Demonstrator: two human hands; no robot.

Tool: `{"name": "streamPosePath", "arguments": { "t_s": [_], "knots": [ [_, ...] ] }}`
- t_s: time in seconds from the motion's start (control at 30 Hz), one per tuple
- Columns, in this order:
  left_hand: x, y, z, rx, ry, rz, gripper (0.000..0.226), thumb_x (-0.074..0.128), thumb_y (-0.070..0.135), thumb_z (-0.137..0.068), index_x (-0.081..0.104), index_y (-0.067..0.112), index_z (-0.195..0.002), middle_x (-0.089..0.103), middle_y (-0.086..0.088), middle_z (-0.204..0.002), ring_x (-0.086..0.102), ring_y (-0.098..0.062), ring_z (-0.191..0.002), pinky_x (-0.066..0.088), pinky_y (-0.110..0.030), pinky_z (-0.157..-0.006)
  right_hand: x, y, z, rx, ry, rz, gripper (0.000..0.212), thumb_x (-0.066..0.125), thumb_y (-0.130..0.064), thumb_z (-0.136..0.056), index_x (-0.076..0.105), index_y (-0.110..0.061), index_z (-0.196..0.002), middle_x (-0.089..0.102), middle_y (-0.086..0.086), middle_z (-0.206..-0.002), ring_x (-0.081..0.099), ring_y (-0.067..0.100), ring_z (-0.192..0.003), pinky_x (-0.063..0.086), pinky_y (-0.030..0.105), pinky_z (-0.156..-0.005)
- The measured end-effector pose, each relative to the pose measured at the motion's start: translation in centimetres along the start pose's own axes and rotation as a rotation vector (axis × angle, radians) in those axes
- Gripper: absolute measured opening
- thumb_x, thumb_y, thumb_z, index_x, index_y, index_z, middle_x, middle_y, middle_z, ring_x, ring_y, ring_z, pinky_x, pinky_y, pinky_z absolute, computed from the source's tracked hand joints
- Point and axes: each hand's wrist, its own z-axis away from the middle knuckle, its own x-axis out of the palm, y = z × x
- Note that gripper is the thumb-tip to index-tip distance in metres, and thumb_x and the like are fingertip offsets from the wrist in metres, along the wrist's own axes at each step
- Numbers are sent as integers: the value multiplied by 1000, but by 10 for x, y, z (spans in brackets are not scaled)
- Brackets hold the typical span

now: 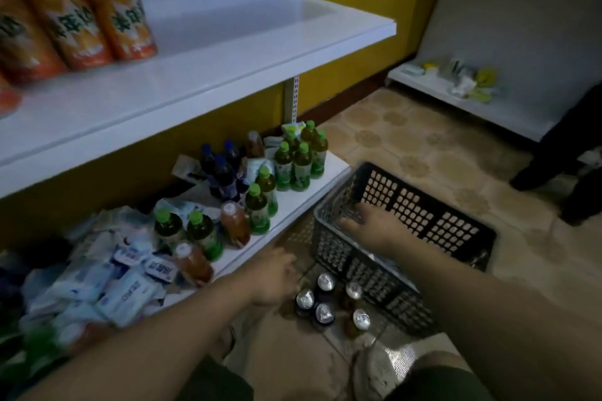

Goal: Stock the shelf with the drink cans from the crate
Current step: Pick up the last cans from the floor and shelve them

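A black plastic crate (420, 205) sits on the tiled floor to the right of the shelving. My right hand (371, 225) reaches inside it with the fingers spread toward the left wall; what it touches is hidden. Several dark drink cans (324, 298) with silver tops stand on the floor just left of the crate's near wall. My left hand (273, 273) hovers beside these cans, fingers loosely curled, holding nothing. Three orange cans (88, 13) stand at the left of the white middle shelf (234, 52), whose right part is bare.
The bottom shelf (332, 169) holds green-capped tea bottles (293, 163), dark blue-capped bottles (224, 172), amber bottles and a heap of white-blue packets (123, 277). Another person's dark legs (560, 153) stand at far right by a low white shelf (456, 94). My knee is at the bottom.
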Motion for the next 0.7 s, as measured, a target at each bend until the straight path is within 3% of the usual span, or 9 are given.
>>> {"name": "streamPosePath", "arguments": {
  "t_s": [0.1,0.2,0.3,0.47,0.57,0.7],
  "knots": [
    [38,-3,-32,41,-65,13,56,62,40,-86,48,17,-135,44,-5,-140,41,-26,-131,36,-34,-104,35,38,-14,91,-42,-29,75,41,-63,-93,29,-15,-149,37,11,-152,41,30,-134,38,35,-105],
    [76,-4,-70,68,-134,36,49,65,37,-83,53,18,-127,51,-5,-132,48,-26,-123,40,-34,-99,76,72,-27,150,-68,-61,66,43,-57,-95,37,-15,-145,45,13,-145,46,29,-127,40,33,-97],
    [115,-3,-112,78,-208,7,58,64,41,-84,46,22,-136,46,-6,-135,44,-25,-124,39,-37,-102,120,109,-42,216,-127,-91,65,44,-54,-95,33,-18,-148,49,13,-141,52,29,-121,43,30,-89],
    [186,-4,-189,112,-247,-22,55,63,38,-85,47,21,-134,48,-6,-132,43,-26,-126,37,-34,-102,196,167,-71,247,-221,-130,56,50,-46,-95,41,-14,-140,48,14,-142,47,30,-127,39,33,-99],
    [220,-11,-226,110,-237,-47,58,62,35,-88,40,28,-141,43,-7,-137,35,-25,-132,28,-30,-106,252,198,-84,287,-287,-178,76,57,-54,-87,28,-21,-148,38,13,-149,43,29,-131,37,33,-105],
    [257,-28,-253,80,-236,-36,55,61,36,-87,43,27,-138,40,-4,-142,30,-26,-137,25,-34,-108,311,218,-103,367,-406,-237,95,67,-45,-84,4,-27,-153,6,15,-159,23,36,-142,30,38,-111]
  ]
}}
